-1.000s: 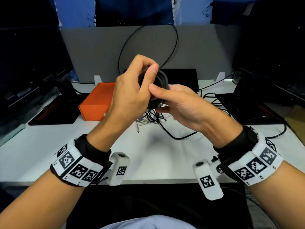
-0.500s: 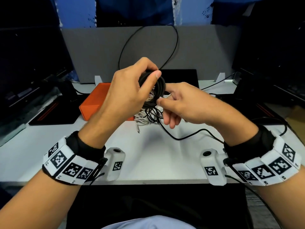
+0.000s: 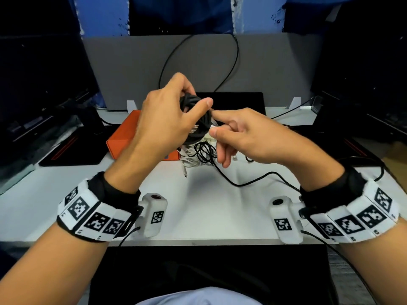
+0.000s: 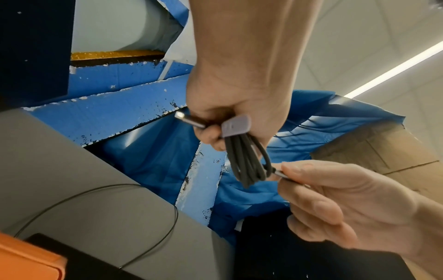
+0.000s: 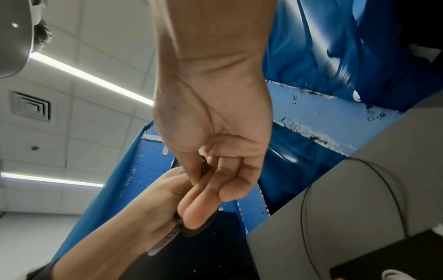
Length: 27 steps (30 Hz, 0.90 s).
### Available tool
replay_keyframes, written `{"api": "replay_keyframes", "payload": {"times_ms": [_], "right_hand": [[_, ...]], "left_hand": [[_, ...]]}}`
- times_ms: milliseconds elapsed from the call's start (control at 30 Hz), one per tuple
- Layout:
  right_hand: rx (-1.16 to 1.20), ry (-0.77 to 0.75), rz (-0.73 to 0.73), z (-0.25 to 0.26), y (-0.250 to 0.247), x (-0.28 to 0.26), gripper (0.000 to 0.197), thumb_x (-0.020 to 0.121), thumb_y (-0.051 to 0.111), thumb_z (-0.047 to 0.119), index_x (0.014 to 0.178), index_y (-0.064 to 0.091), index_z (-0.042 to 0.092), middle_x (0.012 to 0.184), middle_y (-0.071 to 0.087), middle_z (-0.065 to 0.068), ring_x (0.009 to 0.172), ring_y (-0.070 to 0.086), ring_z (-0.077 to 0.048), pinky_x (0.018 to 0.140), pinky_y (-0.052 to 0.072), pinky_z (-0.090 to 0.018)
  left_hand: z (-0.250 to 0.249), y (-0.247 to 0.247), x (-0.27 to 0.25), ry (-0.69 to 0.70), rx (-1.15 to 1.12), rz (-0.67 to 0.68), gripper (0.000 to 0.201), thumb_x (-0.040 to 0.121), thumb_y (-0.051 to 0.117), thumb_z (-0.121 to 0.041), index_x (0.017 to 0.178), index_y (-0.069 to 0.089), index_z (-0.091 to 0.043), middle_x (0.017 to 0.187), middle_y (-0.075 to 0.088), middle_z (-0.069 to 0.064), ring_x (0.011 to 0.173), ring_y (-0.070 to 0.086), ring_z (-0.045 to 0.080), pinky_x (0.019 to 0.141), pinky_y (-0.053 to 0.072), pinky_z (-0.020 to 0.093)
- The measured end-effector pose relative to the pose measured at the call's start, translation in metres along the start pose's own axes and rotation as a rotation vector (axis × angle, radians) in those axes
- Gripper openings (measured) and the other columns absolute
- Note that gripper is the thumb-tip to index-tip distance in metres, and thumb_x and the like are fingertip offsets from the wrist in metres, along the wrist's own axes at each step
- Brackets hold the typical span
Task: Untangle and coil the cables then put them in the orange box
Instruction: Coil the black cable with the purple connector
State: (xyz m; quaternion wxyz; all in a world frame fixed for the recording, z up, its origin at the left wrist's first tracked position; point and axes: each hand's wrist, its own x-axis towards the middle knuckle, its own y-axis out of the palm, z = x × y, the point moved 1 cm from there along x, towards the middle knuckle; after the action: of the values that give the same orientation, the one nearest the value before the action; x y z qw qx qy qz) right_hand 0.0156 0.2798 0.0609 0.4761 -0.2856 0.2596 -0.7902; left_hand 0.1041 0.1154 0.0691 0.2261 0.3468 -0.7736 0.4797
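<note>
Coil (image 3: 195, 119) of grey cable sits gripped in the left hand (image 3: 163, 126), held above the desk (image 3: 209, 194) just right of the orange box (image 3: 123, 139). Right hand (image 3: 248, 133) pinches its free plug end (coiling looks nearly done). Next: tuck that end in, then box it; tangled cables (image 3: 198, 155) remain. Since a second ago, the right hand has slid from cupping the coil to pinching.

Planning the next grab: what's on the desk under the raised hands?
A tangle of black and white cables lies beside the orange box. The hands hide part of the pile and the box.
</note>
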Motion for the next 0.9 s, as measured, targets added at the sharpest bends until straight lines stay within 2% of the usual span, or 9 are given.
{"api": "replay_keyframes", "payload": {"times_ms": [67, 133, 200, 300, 400, 500, 600, 733, 900], "right_hand": [[0.013, 0.001, -0.031, -0.002, 0.000, 0.002, 0.050, 0.109, 0.046, 0.023, 0.158, 0.034, 0.019, 0.074, 0.076, -0.006, 0.066, 0.075, -0.025, 0.072, 0.059, -0.054], [0.053, 0.008, -0.033, -0.005, -0.001, 0.002, 0.055, 0.109, 0.046, 0.023, 0.162, 0.028, 0.020, 0.075, 0.076, -0.007, 0.066, 0.075, -0.026, 0.076, 0.057, -0.063], [0.119, 0.024, -0.018, -0.007, -0.005, 0.000, 0.054, 0.109, 0.047, 0.021, 0.161, 0.031, 0.018, 0.076, 0.075, -0.010, 0.067, 0.074, -0.027, 0.074, 0.059, -0.053], [0.193, 0.017, 0.034, -0.009, -0.009, -0.002, 0.036, 0.110, 0.046, 0.020, 0.144, 0.056, 0.022, 0.078, 0.075, -0.013, 0.074, 0.074, -0.030, 0.074, 0.055, -0.034], [0.242, 0.033, 0.024, -0.009, -0.004, 0.000, 0.028, 0.112, 0.042, 0.027, 0.117, 0.069, 0.020, 0.095, 0.078, -0.009, 0.090, 0.075, -0.031, 0.083, 0.055, -0.038], [0.367, 0.025, -0.015, -0.012, 0.004, 0.005, 0.034, 0.112, 0.038, 0.027, 0.110, 0.069, 0.015, 0.107, 0.079, -0.005, 0.100, 0.076, -0.023, 0.091, 0.057, -0.038], [0.470, 0.050, -0.116, -0.018, 0.004, 0.011, 0.032, 0.112, 0.039, 0.020, 0.113, 0.068, 0.007, 0.104, 0.079, -0.010, 0.097, 0.077, -0.024, 0.084, 0.058, -0.030], [0.453, 0.107, -0.254, -0.024, -0.005, 0.012, 0.033, 0.111, 0.042, 0.017, 0.115, 0.068, -0.002, 0.099, 0.079, -0.013, 0.091, 0.078, -0.026, 0.079, 0.057, -0.029], [0.454, 0.147, -0.277, -0.025, -0.011, 0.011, 0.031, 0.109, 0.048, 0.023, 0.119, 0.068, 0.002, 0.100, 0.079, -0.012, 0.090, 0.077, -0.026, 0.080, 0.057, -0.033]], "left_hand": [[-0.001, 0.004, -0.003, 0.015, 0.047, -0.106, 0.035, 0.095, 0.064, -0.052, 0.097, 0.054, -0.018, 0.071, 0.059, -0.006, 0.069, 0.059, 0.019, 0.065, 0.050, 0.039], [-0.003, 0.007, -0.004, 0.026, 0.075, -0.155, 0.035, 0.095, 0.063, -0.051, 0.098, 0.054, -0.017, 0.073, 0.061, -0.006, 0.069, 0.060, 0.020, 0.066, 0.050, 0.041], [-0.004, 0.006, -0.002, 0.008, 0.020, -0.134, 0.035, 0.094, 0.065, -0.051, 0.096, 0.056, -0.017, 0.069, 0.059, -0.007, 0.066, 0.058, 0.011, 0.062, 0.047, 0.031], [-0.003, 0.000, 0.002, -0.072, -0.207, -0.089, 0.034, 0.092, 0.071, -0.047, 0.093, 0.058, -0.015, 0.065, 0.057, -0.007, 0.048, 0.052, 0.002, 0.042, 0.033, 0.013], [-0.003, -0.004, 0.002, -0.106, -0.340, -0.115, 0.038, 0.093, 0.071, -0.045, 0.096, 0.057, -0.010, 0.065, 0.057, 0.001, 0.042, 0.047, 0.007, 0.033, 0.032, 0.015], [0.000, -0.003, 0.005, -0.181, -0.473, -0.053, 0.035, 0.096, 0.068, -0.043, 0.100, 0.056, -0.011, 0.065, 0.056, 0.006, 0.040, 0.046, 0.011, 0.035, 0.035, 0.020], [0.008, -0.005, 0.010, -0.202, -0.593, 0.115, 0.024, 0.097, 0.069, -0.036, 0.103, 0.060, -0.015, 0.070, 0.062, -0.002, 0.059, 0.056, 0.012, 0.051, 0.042, 0.021], [0.016, -0.016, 0.013, -0.170, -0.615, 0.404, 0.032, 0.097, 0.069, -0.025, 0.128, 0.060, -0.019, 0.101, 0.076, 0.007, 0.086, 0.065, 0.028, 0.064, 0.047, 0.037], [0.014, -0.019, 0.013, -0.184, -0.601, 0.435, 0.041, 0.098, 0.067, -0.011, 0.137, 0.057, -0.019, 0.112, 0.077, 0.003, 0.098, 0.075, 0.019, 0.073, 0.056, 0.025]]}}
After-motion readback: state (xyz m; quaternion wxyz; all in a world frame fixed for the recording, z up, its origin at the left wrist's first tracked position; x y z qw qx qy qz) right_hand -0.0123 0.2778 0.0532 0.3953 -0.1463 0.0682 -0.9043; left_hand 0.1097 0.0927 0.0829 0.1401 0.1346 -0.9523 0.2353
